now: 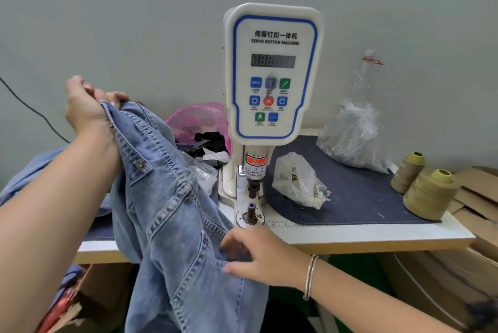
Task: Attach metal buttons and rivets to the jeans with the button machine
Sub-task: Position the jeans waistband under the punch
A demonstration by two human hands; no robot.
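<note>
A pair of light blue jeans hangs in front of the table's left part. My left hand grips the waistband, lifted high at the left. A small metal rivet shows at a pocket corner. My right hand pinches the denim lower down, just in front of the machine's lower die. The white servo button machine stands at the table's middle, its punch raised with nothing under it.
On a dark denim mat lie a small plastic bag of metal parts and a bigger clear bag. Two khaki thread cones stand at the right. A pink bag sits behind the jeans. Cardboard boxes fill the space below.
</note>
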